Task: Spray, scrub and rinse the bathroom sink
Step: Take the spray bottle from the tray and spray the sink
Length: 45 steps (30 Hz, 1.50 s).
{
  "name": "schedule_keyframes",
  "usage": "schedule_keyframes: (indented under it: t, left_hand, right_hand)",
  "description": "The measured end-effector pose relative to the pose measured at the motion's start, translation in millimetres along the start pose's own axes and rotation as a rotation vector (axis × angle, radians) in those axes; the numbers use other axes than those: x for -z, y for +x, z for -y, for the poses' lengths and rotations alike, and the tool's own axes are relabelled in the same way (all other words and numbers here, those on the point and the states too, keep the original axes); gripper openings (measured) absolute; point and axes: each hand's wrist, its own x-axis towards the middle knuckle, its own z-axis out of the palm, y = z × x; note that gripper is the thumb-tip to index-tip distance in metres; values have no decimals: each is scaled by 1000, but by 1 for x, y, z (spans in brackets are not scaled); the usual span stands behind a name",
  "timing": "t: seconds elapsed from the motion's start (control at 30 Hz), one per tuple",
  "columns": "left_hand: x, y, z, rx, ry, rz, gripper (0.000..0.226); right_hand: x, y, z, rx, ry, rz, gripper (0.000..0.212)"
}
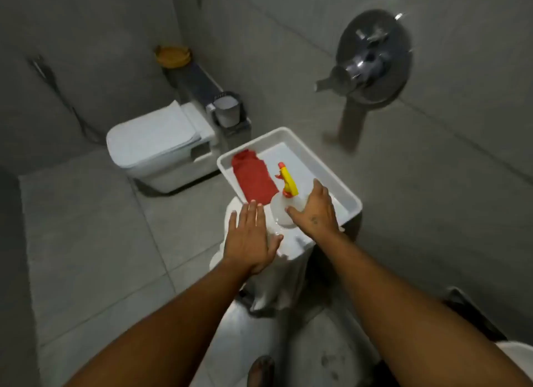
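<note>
A white tray [317, 153] rests on a cloth-draped stand in front of me. In it lie a folded red cloth [253, 179] on the left and a clear spray bottle [281, 210] with a yellow and red trigger head. My right hand [315, 210] hovers over the bottle's right side, fingers spread, the thumb touching the bottle's body. My left hand [249, 239] is flat and open just short of the tray's near left corner, fingertips near the red cloth. No sink is in view.
A white toilet [155, 144] with its lid down stands at the left. A small bin [227, 111] and an orange dish [173, 56] sit on the ledge behind it. A chrome shower mixer [369, 60] juts from the right wall. My foot [261, 370] is on the grey tiled floor.
</note>
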Motion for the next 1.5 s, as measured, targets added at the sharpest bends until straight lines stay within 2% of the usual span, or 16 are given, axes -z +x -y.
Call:
schedule_keyframes:
  t: [0.17,0.33,0.47,0.7,0.9,1.07,1.27,1.5]
  left_hand:
    - [-69,28,-2,65,-49,104,90]
    - [-106,31,-3,80,-46,112,90]
    - [-115,33,-4,86,-58,68,89]
    - [-115,31,-4,86,-54,47,88]
    - [-104,32,-4,82,-14,128,92]
    - [-67,17,-25,-2,-21,148,91]
    - [-1,-41,-109,-283,-98,78,87]
    - [31,-156,-225,-608,-127,103,94]
  right_hand:
    - [-43,51,-30,-23,121,-5,105]
    - [-62,86,-34,133,212,20,77]
    - [-68,99,-22,227,256,25,64]
    - [-81,104,-13,190,354,5,46]
    - [-37,71,4,230,443,-99,47]
    - [59,0,16,279,479,-264,55]
    - [162,-155,-12,304,402,-478,53]
    - [220,-364,-73,91,386,-634,73]
